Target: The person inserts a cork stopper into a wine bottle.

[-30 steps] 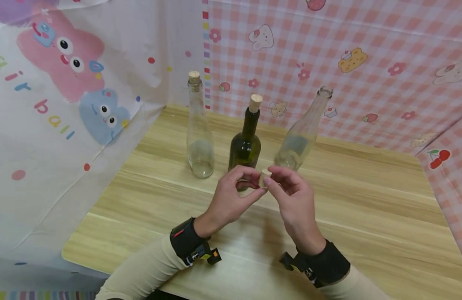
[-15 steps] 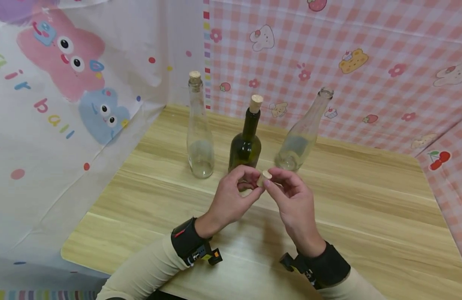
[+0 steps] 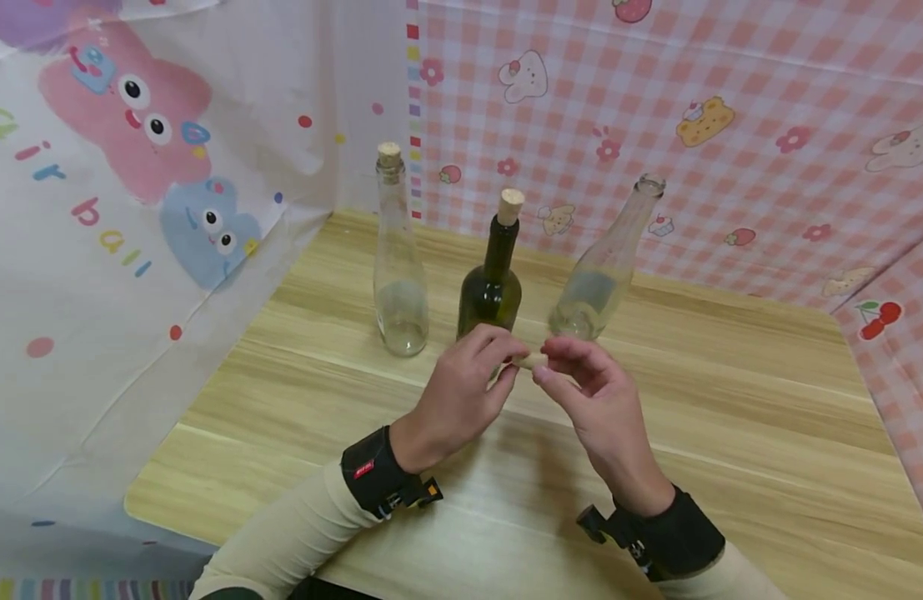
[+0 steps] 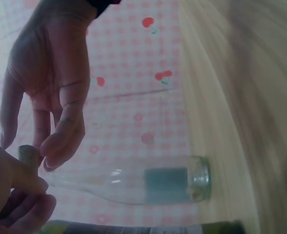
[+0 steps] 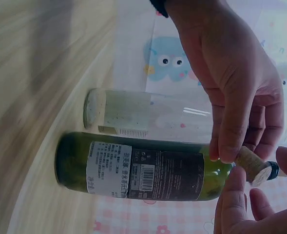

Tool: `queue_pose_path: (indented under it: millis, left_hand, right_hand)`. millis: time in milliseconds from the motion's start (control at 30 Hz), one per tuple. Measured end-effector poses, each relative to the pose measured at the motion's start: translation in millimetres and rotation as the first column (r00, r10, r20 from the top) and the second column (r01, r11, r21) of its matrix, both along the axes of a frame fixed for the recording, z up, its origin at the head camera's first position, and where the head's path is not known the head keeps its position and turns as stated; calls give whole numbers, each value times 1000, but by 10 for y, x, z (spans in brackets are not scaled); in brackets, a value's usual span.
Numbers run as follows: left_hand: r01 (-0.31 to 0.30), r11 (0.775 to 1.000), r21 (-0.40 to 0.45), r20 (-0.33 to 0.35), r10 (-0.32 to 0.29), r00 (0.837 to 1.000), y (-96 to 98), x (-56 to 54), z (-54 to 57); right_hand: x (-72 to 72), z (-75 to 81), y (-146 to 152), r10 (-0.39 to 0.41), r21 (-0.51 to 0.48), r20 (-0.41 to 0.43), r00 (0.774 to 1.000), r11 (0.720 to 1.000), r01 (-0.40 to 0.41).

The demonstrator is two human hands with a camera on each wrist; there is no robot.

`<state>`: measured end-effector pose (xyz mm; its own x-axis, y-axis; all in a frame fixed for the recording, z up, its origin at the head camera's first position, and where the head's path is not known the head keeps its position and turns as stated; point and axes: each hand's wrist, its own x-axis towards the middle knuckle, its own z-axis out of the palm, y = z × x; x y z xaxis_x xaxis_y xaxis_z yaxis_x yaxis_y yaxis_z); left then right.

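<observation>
My left hand pinches a small cork between thumb and fingers in front of the dark green bottle. The cork lies sideways, one end toward my right hand. The right hand's thumb and fingers are spread around that free end, a fingertip right at it in the right wrist view. The green bottle has a cork standing high out of its mouth. To its left, a clear bottle has a cork in its neck. The clear bottle on the right has a bare mouth.
All three bottles stand toward the back of a wood-grain table. A pink checked cloth hangs behind, and a white cartoon-print cloth hangs at the left.
The cork has turned from upright to lying sideways. My left hand has rolled over it, and the right hand has loosened and shifted slightly right. The bottles have stayed put.
</observation>
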<state>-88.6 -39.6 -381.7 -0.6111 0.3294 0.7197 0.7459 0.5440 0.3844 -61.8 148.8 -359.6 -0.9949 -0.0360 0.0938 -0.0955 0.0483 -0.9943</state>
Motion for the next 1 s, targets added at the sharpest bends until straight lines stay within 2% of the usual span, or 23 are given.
queue_pose_path:
  millis: [67,167,333,567,667,800,1000]
  left_hand:
    - [-18,999,-48,-63,15,998,11,-8,9]
    - [-31,995,-95,-124,19,992,37,-17,25]
    - [-25,992,-126,-161,5,987,80,-26,40]
    - [-13,993,-115,-203,-11,979,140,-56,30]
    - [7,994,-109,-189,-28,982,166,-68,42]
    - [57,994,-90,-119,-67,991,199,-79,80]
    - [117,993,24,4,-117,993,339,-182,204]
  right_hand:
    - [5,2,13,4,-7,21,1000,1000,-4]
    - [13,16,26,1,-33,61,998,999,1]
    - [13,26,46,-25,-85,108,994,996,35]
    - [5,22,92,-53,-87,106,993,994,63]
    - [10,26,131,-60,-77,110,992,995,69]
    - [23,47,226,-79,-89,117,990,992,89]
    - [35,97,407,-165,-184,100,981,966,182]
